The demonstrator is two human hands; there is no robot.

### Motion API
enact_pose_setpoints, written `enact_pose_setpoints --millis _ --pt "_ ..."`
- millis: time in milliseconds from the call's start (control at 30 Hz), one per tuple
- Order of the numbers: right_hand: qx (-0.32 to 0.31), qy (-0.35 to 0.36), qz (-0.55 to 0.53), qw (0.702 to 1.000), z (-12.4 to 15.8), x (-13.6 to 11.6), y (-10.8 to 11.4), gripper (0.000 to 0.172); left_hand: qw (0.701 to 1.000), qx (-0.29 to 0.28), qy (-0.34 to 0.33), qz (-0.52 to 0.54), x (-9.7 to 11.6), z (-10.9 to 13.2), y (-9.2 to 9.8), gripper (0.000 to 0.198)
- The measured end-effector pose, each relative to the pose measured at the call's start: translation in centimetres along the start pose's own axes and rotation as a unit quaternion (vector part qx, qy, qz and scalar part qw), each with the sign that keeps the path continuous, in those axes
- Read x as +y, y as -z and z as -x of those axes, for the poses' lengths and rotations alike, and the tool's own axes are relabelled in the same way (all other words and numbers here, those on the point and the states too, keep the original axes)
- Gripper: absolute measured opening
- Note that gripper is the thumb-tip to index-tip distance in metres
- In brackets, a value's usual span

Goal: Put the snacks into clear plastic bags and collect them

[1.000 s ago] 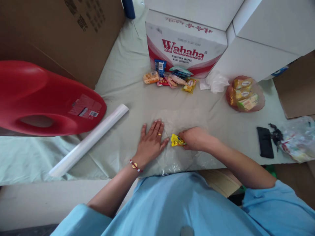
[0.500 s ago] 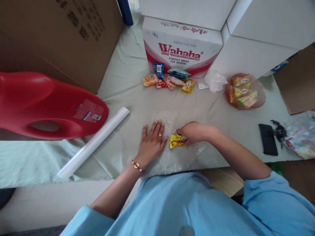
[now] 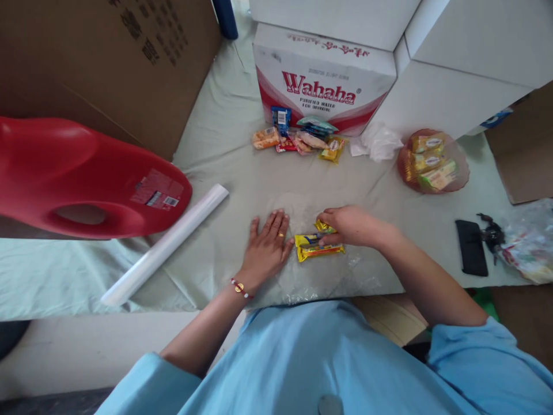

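My left hand (image 3: 265,248) lies flat with its fingers spread, pressing on a sheet of clear plastic film (image 3: 298,282) on the cloth. Two yellow-wrapped snack bars lie side by side to its right, a nearer bar (image 3: 322,252) and a farther bar (image 3: 303,240) partly covered by fingers. My right hand (image 3: 352,225) is closed on a third yellow snack packet (image 3: 322,225), just beyond those two. The palm and fingers hide much of this packet.
A white cling film roll (image 3: 168,245) and a red jug (image 3: 99,184) lie to the left. Assorted snack packets (image 3: 298,138) sit against the Wahaha carton (image 3: 324,80). At right are a glass bowl (image 3: 460,173) of snacks, a black phone (image 3: 470,248) and a plastic bag (image 3: 531,242).
My right hand has moved a little away from my body and to the right. More of the yellow snack bars now shows beneath it. My left hand has stayed in place.
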State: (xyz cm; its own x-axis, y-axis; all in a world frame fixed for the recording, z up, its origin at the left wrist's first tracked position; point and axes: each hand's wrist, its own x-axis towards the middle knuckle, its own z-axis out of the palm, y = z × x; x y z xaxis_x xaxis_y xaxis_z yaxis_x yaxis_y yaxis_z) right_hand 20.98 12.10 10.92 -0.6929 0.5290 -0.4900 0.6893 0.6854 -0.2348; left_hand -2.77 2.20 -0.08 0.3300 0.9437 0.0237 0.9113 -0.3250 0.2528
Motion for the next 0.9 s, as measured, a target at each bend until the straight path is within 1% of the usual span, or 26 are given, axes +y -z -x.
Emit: enact_pose_setpoints --millis 67,167,233,300,367,433,500,567,633,700,733,800,833,900 --pt "0.001 0.011 0.014 1.000 -0.4 -0.9 -0.3 0.046 1.000 0.000 0.001 -0.001 0.0 0.0 0.0 0.064" --pt "-0.008 0.042 0.036 0.998 -1.3 -2.4 -1.4 0.045 1.000 -0.005 0.003 0.000 0.1 0.0 0.2 0.064" --pt "-0.003 0.050 0.030 0.998 -1.7 -3.0 -2.2 0.050 1.000 -0.006 0.002 0.002 0.1 0.0 0.2 0.064" --pt "0.013 0.052 0.004 0.999 -1.5 -3.0 -2.6 0.057 1.000 -0.006 0.000 0.005 0.2 0.0 0.3 0.064" --pt "0.035 0.052 -0.032 0.998 -0.7 -2.4 -2.9 0.060 1.000 -0.006 0.000 0.008 0.1 -0.1 0.2 0.064" --pt "0.077 0.038 -0.070 0.994 1.0 -1.5 -3.2 0.057 1.000 -0.003 0.004 0.013 0.0 0.0 0.1 0.064" --pt "0.136 0.010 -0.108 0.985 3.3 -0.6 -3.9 0.044 1.000 0.013 0.008 0.017 -0.4 0.3 -0.1 0.065" --pt "0.181 -0.009 -0.150 0.972 6.2 0.0 -5.2 0.030 0.999 0.049 0.002 0.016 -0.9 1.2 -0.2 0.064" --pt "0.198 -0.005 -0.192 0.961 9.1 0.1 -7.2 0.026 0.996 0.089 -0.028 0.015 -1.6 2.6 -0.1 0.059" --pt "0.199 0.009 -0.222 0.954 11.6 -0.3 -9.7 0.020 0.990 0.102 -0.091 0.028 -2.4 4.2 0.2 0.054" --pt "0.200 0.011 -0.228 0.953 12.5 -0.6 -11.0 0.018 0.986 0.092 -0.131 0.046 -2.8 5.1 0.4 0.055" --pt "0.202 0.002 -0.220 0.954 13.8 -1.2 -13.6 0.027 0.971 0.037 -0.209 0.106 -3.3 6.6 1.0 0.056" --pt "0.204 -0.007 -0.211 0.956 14.1 -1.5 -14.9 0.030 0.962 0.002 -0.237 0.138 -3.4 7.1 1.4 0.054" --pt "0.210 -0.021 -0.197 0.957 14.2 -1.6 -16.9 0.029 0.946 -0.053 -0.263 0.183 -3.5 7.9 1.8 0.044"
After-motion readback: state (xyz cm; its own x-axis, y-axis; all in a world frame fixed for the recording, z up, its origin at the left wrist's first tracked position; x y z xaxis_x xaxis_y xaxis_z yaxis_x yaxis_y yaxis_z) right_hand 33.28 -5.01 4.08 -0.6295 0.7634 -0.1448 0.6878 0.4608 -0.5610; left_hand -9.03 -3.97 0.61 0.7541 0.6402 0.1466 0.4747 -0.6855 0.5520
